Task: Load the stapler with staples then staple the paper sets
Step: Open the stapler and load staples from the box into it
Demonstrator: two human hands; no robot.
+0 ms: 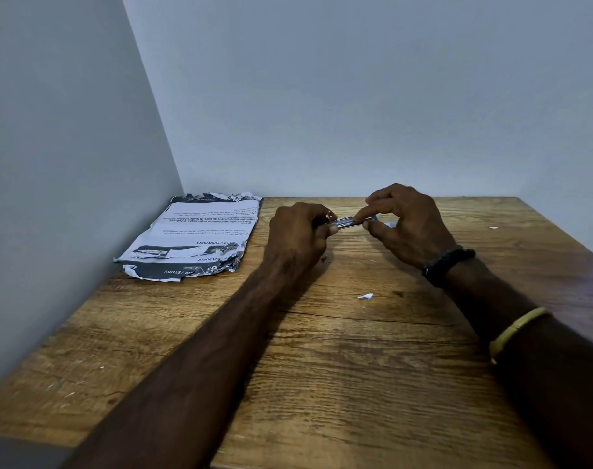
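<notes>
A small stapler (pixel 346 222) with a shiny metal magazine is held above the far middle of the wooden table (pixel 339 360). My left hand (pixel 298 236) wraps around its dark rear end. My right hand (pixel 407 225) pinches the front end of the metal part between thumb and forefinger; whether a strip of staples is among the metal I cannot tell. A stack of printed paper sets (pixel 195 236), torn at the edges, lies flat at the far left of the table against the wall.
Small white paper scraps lie on the table: one (pixel 365 296) near the middle, another (pixel 493 227) at the far right. Grey walls close off the left and back. My right arm wears a black wristband (pixel 447 265) and a yellow band (pixel 515 330).
</notes>
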